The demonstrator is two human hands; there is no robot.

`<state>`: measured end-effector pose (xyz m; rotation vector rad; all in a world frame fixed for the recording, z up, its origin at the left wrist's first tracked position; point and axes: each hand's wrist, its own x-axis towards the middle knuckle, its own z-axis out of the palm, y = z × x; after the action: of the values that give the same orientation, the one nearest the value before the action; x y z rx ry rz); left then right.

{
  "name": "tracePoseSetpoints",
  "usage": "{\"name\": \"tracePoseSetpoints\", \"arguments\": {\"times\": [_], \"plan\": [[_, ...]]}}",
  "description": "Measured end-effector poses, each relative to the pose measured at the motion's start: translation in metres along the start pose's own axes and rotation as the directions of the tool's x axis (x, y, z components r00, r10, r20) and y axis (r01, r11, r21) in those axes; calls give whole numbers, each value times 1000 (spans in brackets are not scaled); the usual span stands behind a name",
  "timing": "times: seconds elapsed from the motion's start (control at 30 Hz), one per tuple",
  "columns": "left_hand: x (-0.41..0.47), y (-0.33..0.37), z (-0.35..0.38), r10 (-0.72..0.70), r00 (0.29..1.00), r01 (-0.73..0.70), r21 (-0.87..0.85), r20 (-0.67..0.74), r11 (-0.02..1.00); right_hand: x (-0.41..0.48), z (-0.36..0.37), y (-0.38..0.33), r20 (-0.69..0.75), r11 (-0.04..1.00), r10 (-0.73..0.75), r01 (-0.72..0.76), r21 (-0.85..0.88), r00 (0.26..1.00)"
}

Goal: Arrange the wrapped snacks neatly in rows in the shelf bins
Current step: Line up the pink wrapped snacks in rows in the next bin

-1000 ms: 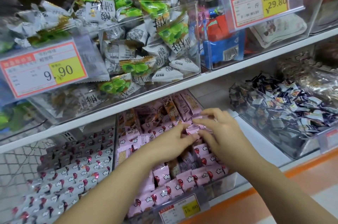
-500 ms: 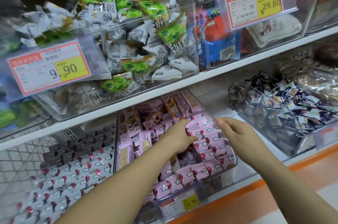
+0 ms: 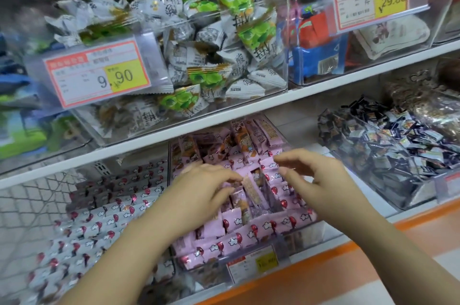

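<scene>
Pink wrapped snacks [image 3: 263, 227] with red balloon prints lie in rows in a clear bin [image 3: 295, 242] on the lower shelf, and some stand loose at its middle and back. My left hand [image 3: 206, 187] rests on the pink snacks in the middle of the bin, fingers stretched to the right beside an upright packet [image 3: 251, 191]. My right hand [image 3: 316, 177] hovers just right of it over the right rows. Its fingers are loosely curled with nothing between them.
White snacks [image 3: 99, 220] with the same print fill the bin to the left in rows. A bin of small dark candies [image 3: 388, 155] stands to the right. Above, a bin of green-and-white packets [image 3: 204, 50] overhangs the shelf edge [image 3: 249, 108]. Price tags hang on the bin fronts.
My right hand has lifted off the right rows and come in toward my left hand. My left hand has stayed on the middle packets.
</scene>
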<state>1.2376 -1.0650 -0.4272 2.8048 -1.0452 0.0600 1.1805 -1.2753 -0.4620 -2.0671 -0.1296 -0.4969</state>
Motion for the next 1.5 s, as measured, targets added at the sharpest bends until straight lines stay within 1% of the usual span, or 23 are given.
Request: {"name": "tracePoseSetpoints", "arguments": {"times": [0.07,0.13,0.23,0.3,0.37,0.43,0.5,0.57,0.63,0.77,0.8,0.87,0.97,1.03,1.1,1.17,1.23,1.3,1.33,1.43,1.5], "plan": [[-8,-6,5,-3,1000,3,19,-14,1000,2,11,-7,79,1000,16,-15,-17,997],[-14,-8,11,-17,1000,17,16,10,1000,7,21,-12,139,998,53,-46,-53,989],[-22,-10,17,-34,997,34,-10,74,999,20,36,-16,284,980,99,-44,-195,954],[-24,-13,20,-36,996,38,-23,83,999,32,48,-16,396,952,152,-26,-306,906],[-27,-16,20,-37,997,40,-45,74,998,43,61,-15,492,904,207,27,-426,846],[-29,-20,20,-38,998,41,-74,43,996,52,73,-11,564,860,242,96,-502,789],[-31,-25,20,-37,999,36,-99,-6,994,56,83,-6,603,816,250,171,-552,758],[-33,-30,19,-46,998,41,-130,-35,991,57,90,-3,613,788,258,205,-580,747],[-36,-33,20,-49,998,42,-159,-39,986,56,93,-1,600,784,256,201,-588,758],[-37,-32,23,-47,998,40,-164,-39,986,53,82,-8,591,788,182,243,-566,786],[-37,-32,22,-51,998,45,-164,-35,985,51,75,-11,571,794,166,235,-561,804],[-37,-31,20,-58,998,52,-160,-31,986,46,56,-16,492,821,113,198,-535,863],[-35,-30,18,-69,998,66,-147,-13,987,34,25,-21,279,916,-21,131,-380,960],[-33,-28,17,-76,997,75,-130,-3,989,24,9,-17,76,949,-78,98,-301,994],[-31,-26,16,-76,997,75,-120,-8,990,15,-2,-10,-108,956,-104,69,-285,989],[-29,-23,15,-82,997,79,-114,-13,990,6,-7,-3,-218,951,-123,52,-305,968],[-28,-19,13,-86,996,84,-113,-12,990,-1,-6,6,-245,937,-137,45,-345,960],[-27,-13,12,-76,997,76,-121,6,990,-7,-2,14,-221,921,-131,36,-388,966],[-28,-10,11,-71,997,74,-125,31,989,-10,0,16,-193,906,-122,29,-423,974],[-29,-2,15,-23,992,37,-109,125,993,-13,0,13,-124,817,-139,43,-575,982],[-31,-2,17,10,986,4,-82,167,997,-9,-3,3,-123,818,-155,58,-573,980]]}}
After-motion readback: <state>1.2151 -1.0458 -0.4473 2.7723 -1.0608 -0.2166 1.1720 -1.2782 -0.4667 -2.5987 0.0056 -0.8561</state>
